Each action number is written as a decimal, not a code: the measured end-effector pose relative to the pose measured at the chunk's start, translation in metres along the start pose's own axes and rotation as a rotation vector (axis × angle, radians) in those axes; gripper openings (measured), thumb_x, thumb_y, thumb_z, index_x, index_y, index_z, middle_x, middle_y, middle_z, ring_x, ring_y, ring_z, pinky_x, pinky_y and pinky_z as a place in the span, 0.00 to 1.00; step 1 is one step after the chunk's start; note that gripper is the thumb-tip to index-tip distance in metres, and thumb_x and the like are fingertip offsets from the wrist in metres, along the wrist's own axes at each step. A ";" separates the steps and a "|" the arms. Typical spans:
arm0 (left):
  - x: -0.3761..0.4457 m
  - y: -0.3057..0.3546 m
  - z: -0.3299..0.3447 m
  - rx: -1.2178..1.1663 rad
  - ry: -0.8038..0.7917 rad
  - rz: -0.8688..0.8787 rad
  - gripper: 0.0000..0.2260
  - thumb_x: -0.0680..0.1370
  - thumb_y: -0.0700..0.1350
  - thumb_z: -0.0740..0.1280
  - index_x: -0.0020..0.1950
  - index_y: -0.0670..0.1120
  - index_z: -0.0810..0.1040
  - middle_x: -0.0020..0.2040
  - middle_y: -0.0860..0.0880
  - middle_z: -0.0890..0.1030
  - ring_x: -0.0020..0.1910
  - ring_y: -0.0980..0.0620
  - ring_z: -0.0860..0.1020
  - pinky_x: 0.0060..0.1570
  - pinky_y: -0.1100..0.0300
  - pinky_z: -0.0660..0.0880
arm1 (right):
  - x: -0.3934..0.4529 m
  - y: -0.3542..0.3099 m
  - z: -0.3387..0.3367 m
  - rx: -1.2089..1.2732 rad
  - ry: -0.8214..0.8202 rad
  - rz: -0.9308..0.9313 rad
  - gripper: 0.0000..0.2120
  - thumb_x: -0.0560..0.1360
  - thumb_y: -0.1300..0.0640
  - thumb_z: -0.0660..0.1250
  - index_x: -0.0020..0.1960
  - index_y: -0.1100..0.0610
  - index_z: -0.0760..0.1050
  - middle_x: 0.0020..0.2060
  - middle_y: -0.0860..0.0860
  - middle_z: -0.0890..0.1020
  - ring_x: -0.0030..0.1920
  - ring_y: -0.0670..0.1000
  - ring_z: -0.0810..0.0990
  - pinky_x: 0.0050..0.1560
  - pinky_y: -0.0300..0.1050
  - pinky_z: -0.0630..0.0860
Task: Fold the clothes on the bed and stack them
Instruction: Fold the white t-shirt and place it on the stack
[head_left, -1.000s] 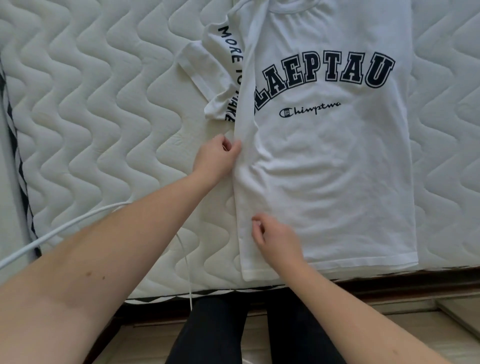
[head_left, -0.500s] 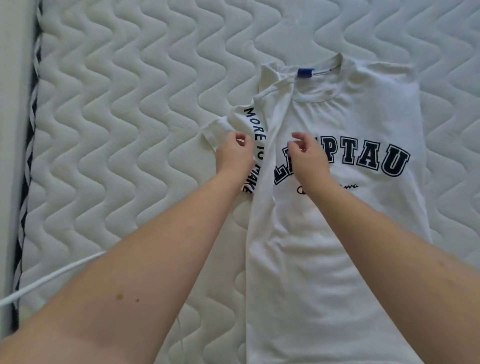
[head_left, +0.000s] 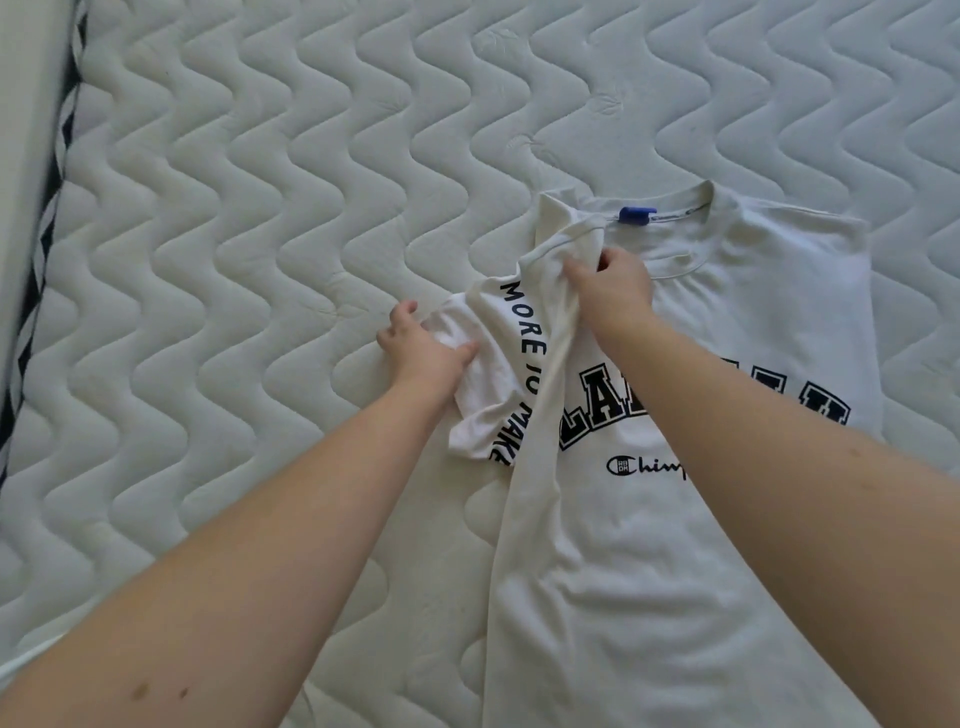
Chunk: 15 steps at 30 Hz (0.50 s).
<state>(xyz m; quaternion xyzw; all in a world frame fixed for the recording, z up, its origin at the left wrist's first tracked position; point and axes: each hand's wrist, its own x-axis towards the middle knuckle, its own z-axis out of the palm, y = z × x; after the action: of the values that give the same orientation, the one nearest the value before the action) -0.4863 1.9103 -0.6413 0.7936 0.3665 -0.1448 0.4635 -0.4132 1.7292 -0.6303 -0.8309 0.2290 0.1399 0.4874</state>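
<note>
Our left hand (head_left: 423, 349) grips the sleeve of the white cotton printed T-shirt (head_left: 727, 519) lying on the quilted white mattress (head_left: 234, 260); our right hand (head_left: 610, 288) pinches its shoulder fold. Uneven pulling could skew the fold.

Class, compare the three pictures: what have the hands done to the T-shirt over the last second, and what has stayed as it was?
Both hands left the shirt's folded side edge and went up toward the collar. The left hand now grips the sleeve; the right hand pinches the shoulder fabric by the neckline. The T-shirt stays face up on the mattress, its left side folded in.
</note>
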 end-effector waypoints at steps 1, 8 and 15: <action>0.002 -0.002 0.002 -0.005 0.021 -0.026 0.42 0.68 0.47 0.79 0.75 0.50 0.59 0.72 0.44 0.61 0.63 0.44 0.73 0.59 0.56 0.69 | 0.002 0.001 -0.003 0.006 0.011 -0.013 0.10 0.76 0.51 0.66 0.51 0.57 0.78 0.46 0.52 0.82 0.49 0.53 0.81 0.51 0.50 0.77; 0.010 0.006 -0.003 -0.530 -0.213 -0.125 0.21 0.71 0.37 0.75 0.63 0.44 0.77 0.55 0.44 0.82 0.51 0.47 0.82 0.47 0.54 0.81 | -0.003 0.012 -0.022 0.097 0.146 -0.069 0.05 0.76 0.49 0.66 0.48 0.50 0.72 0.40 0.44 0.78 0.41 0.44 0.77 0.36 0.36 0.70; 0.017 0.020 0.000 0.154 0.088 0.337 0.20 0.72 0.43 0.72 0.62 0.49 0.71 0.59 0.45 0.72 0.54 0.48 0.72 0.56 0.57 0.72 | -0.014 0.013 -0.023 0.165 0.230 -0.135 0.05 0.77 0.51 0.66 0.48 0.50 0.71 0.39 0.42 0.78 0.38 0.40 0.76 0.37 0.29 0.71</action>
<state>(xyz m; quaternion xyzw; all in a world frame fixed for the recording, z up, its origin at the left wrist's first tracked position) -0.4601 1.9122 -0.6388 0.8825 0.2363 -0.0579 0.4025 -0.4320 1.7068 -0.6226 -0.8122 0.2376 -0.0086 0.5328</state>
